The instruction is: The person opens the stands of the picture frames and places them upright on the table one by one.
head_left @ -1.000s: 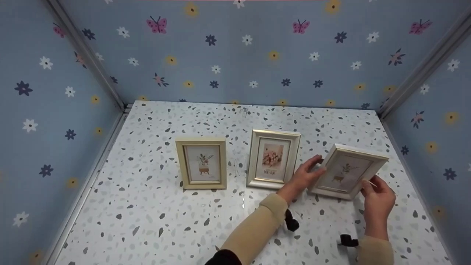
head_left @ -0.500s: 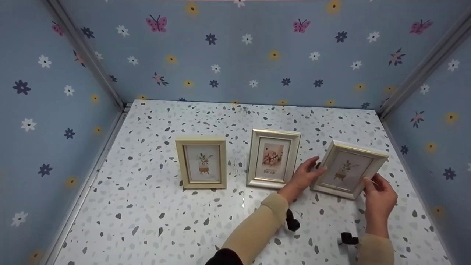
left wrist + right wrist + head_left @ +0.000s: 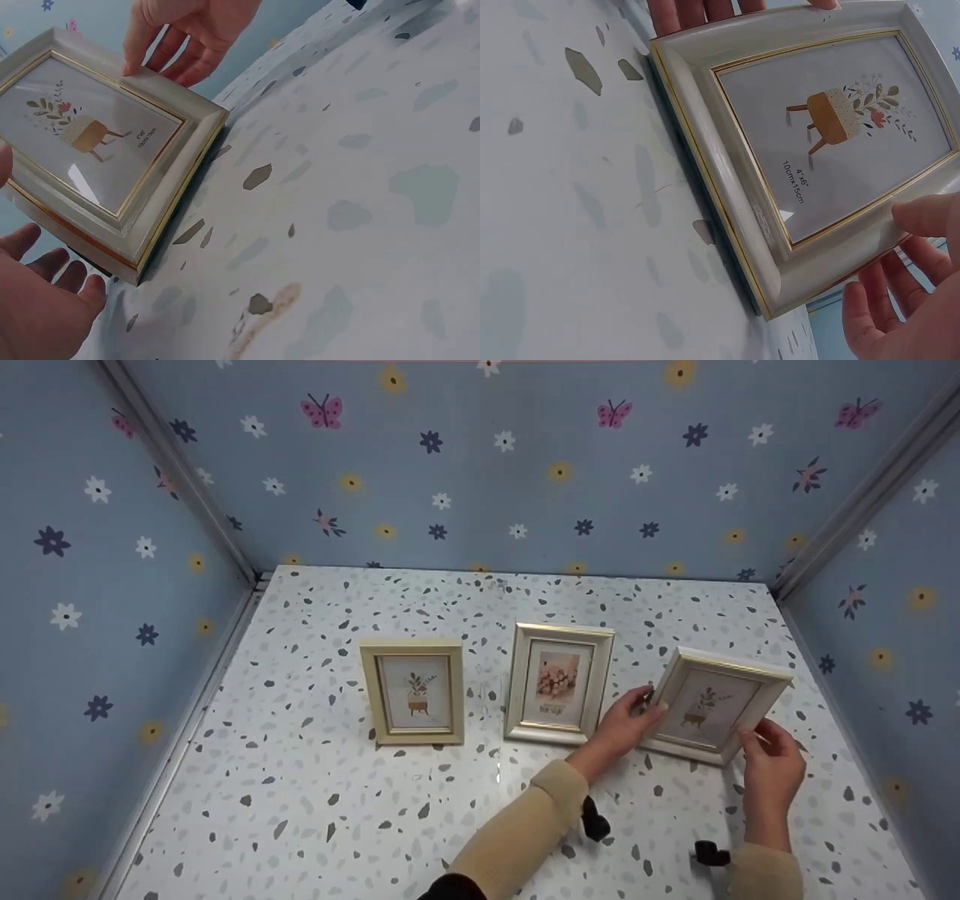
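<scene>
A cream picture frame [image 3: 703, 709] with a gold inner edge and a potted-plant print leans back at the right. Its lower edge is at the speckled surface. My left hand [image 3: 624, 726] holds its left side, thumb toward the front and fingers behind the edge. On the opposite side, my right hand [image 3: 772, 765] pinches the border, the thumb [image 3: 930, 215] on the front face and the fingers behind. In the left wrist view the same frame [image 3: 172, 187] shows its bottom corner close to the surface. The back of the frame is hidden.
Two more picture frames stand upright to the left: a silvery one [image 3: 559, 682] with a pink flower print, and a yellowish one [image 3: 412, 692] with a plant print. Blue flowered walls [image 3: 480, 465] enclose the speckled white table [image 3: 337, 810] at back and sides.
The held frame has shifted slightly right and tipped a little more upright between both hands over the first half second. Since then it is nearly still. The other two frames stay put.
</scene>
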Available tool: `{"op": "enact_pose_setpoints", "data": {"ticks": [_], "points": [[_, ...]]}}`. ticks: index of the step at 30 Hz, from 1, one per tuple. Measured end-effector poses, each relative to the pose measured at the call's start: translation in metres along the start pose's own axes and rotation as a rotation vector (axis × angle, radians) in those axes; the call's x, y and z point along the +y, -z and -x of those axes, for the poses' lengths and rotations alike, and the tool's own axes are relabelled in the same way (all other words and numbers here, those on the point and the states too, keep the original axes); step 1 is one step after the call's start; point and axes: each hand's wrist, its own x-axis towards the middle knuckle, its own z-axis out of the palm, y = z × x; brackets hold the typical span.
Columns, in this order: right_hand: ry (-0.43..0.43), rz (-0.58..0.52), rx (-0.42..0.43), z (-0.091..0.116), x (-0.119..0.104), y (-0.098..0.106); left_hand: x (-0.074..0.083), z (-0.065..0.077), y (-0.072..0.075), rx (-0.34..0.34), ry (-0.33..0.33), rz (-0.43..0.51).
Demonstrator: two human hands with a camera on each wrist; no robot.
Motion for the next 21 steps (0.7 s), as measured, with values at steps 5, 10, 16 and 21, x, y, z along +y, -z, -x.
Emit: {"op": "enact_pose_setpoints", "data": {"ticks": [5,10,16,21], "points": [[-0.007,-0.040,0.028,0.004,0.000,0.000,0.006,0.007,0.000,0.004,0.028,-0.076],[0.027,-0.121,0.095,0.008,-0.002,0.000,0.009,0.014,0.000,-0.022,0.046,-0.110],[0.115,-0.250,0.175,0.015,-0.001,-0.001,0.017,0.027,0.002,-0.026,0.041,-0.111],[0.172,-0.243,0.216,0.026,-0.002,-0.008,0.025,0.039,0.009,-0.031,0.013,-0.103]]}}
